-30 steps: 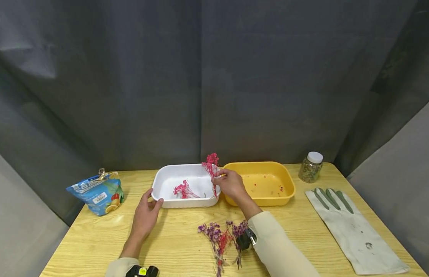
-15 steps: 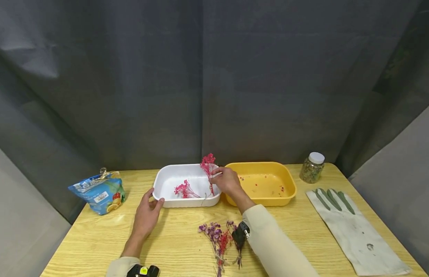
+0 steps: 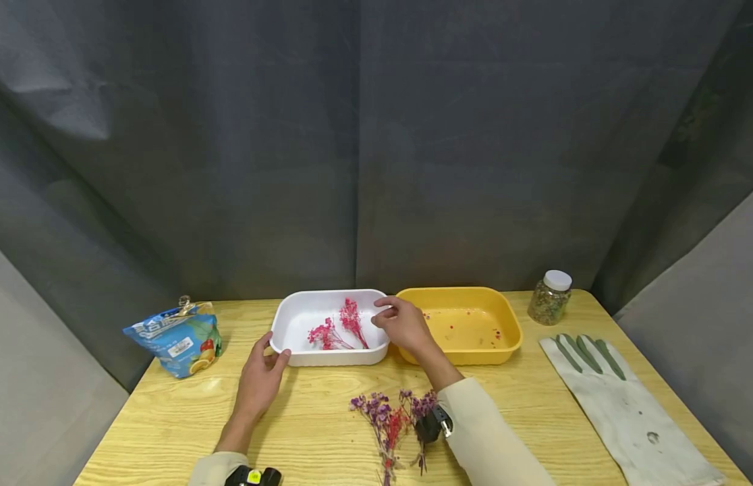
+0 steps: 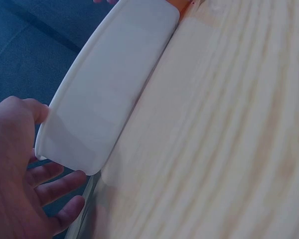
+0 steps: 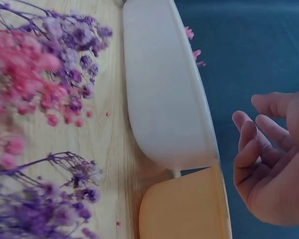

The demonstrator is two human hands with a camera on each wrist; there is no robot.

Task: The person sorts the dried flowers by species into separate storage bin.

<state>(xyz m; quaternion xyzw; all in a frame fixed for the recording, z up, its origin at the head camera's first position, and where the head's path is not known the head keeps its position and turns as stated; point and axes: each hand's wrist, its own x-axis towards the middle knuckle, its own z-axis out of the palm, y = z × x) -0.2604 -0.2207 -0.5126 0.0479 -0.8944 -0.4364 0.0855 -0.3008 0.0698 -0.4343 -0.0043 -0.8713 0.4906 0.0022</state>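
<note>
My left hand (image 3: 259, 379) grips the left end of the white tray (image 4: 97, 84), its thumb at the near rim and its fingers round the end. Two sprigs of pink dried flowers lie in the tray: the left sprig (image 3: 328, 335) and the right sprig (image 3: 352, 322). My right hand (image 3: 404, 324) hovers over the tray's right end, close to the yellow tray (image 3: 458, 355). In the right wrist view, nothing is between the right hand's thumb and its bent fingers (image 5: 246, 134). Only a few pink tips show above the white rim there.
Purple dried flowers (image 3: 373, 408) and red dried flowers (image 3: 393, 426) lie in front of the trays, with more purple ones (image 3: 424, 403) under my right wrist. A blue bag (image 3: 181, 343) stands left. At right are a lidded jar (image 3: 549, 300) and a pale cloth (image 3: 619, 405) bearing green leaves.
The right hand has lowered the second pink flower sprig into the white tray and let it go. That sprig now lies beside the first one. The left hand keeps its hold on the tray.
</note>
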